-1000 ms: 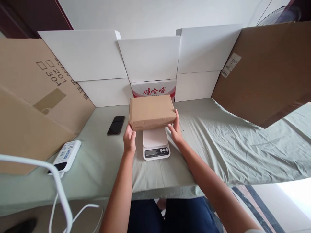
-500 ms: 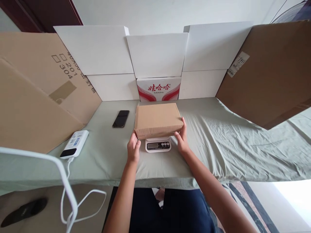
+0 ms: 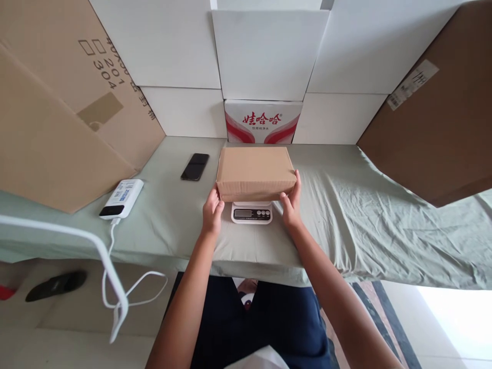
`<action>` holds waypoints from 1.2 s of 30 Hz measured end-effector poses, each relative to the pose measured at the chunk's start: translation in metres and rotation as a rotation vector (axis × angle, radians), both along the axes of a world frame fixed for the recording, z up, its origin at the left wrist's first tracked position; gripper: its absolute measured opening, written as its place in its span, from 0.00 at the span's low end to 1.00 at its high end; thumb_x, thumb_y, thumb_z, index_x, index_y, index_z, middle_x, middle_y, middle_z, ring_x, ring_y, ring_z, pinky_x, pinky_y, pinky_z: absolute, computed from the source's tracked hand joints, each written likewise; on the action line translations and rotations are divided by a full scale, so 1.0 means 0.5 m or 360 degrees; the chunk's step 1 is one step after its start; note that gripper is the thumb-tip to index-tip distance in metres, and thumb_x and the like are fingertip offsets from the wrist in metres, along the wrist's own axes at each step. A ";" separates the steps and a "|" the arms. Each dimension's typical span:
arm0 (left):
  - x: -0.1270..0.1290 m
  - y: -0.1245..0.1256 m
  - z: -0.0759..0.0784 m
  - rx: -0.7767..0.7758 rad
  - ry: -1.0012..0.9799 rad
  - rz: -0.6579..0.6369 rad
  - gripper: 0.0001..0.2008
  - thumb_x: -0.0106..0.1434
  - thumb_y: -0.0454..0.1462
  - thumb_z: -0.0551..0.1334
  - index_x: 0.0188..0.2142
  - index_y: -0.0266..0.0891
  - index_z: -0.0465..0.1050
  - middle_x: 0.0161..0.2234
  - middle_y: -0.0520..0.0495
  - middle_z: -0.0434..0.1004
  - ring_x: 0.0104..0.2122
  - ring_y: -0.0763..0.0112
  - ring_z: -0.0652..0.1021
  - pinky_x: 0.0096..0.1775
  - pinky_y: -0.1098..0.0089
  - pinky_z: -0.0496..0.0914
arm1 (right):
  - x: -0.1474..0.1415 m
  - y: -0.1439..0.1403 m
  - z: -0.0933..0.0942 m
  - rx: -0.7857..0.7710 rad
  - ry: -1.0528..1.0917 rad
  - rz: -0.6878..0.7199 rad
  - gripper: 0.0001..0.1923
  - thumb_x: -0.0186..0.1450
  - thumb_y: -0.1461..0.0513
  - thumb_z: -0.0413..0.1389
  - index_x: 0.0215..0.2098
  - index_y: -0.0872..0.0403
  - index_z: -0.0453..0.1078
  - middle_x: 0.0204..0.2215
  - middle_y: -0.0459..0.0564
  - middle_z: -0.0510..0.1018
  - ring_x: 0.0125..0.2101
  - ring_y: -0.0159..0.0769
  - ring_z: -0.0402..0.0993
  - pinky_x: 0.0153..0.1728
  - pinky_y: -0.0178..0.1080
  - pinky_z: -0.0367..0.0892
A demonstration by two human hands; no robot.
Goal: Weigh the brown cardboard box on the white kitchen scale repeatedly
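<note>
A closed brown cardboard box (image 3: 255,166) lies flat over a white digital kitchen scale (image 3: 251,213). Only the scale's front panel, with its grey display and round buttons, shows below the box; its platform is hidden, so I cannot tell whether the box rests on it. My left hand (image 3: 212,211) grips the box at its near left corner, thumb in front. At the near right corner, my right hand (image 3: 292,204) holds the box with its fingers along the side and its thumb at the front edge.
On the green cloth (image 3: 326,220) lie a black phone (image 3: 195,166) and a white power bank (image 3: 122,199) with a cable. Large cartons (image 3: 49,123) (image 3: 430,118) stand at both sides. White boxes and a red-and-white printed carton (image 3: 263,122) line the back. A white bar (image 3: 77,230) crosses the left front.
My view has tilted downward, so the table's things sit higher in the picture. Both hands keep hold of the cardboard box, which stays over the scale, now squarer to me.
</note>
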State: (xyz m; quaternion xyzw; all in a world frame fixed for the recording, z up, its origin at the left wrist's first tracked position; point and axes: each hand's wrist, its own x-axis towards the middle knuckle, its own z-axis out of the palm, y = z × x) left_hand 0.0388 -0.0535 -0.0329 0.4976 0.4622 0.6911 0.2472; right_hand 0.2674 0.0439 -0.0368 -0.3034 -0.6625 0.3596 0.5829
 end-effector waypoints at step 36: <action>-0.009 0.006 0.001 0.0136 -0.0048 -0.0060 0.38 0.66 0.55 0.60 0.69 0.41 0.59 0.70 0.38 0.59 0.70 0.51 0.58 0.68 0.56 0.54 | 0.003 -0.014 0.006 0.0075 -0.0047 0.0002 0.44 0.69 0.40 0.48 0.75 0.40 0.32 0.73 0.49 0.53 0.71 0.51 0.52 0.69 0.61 0.54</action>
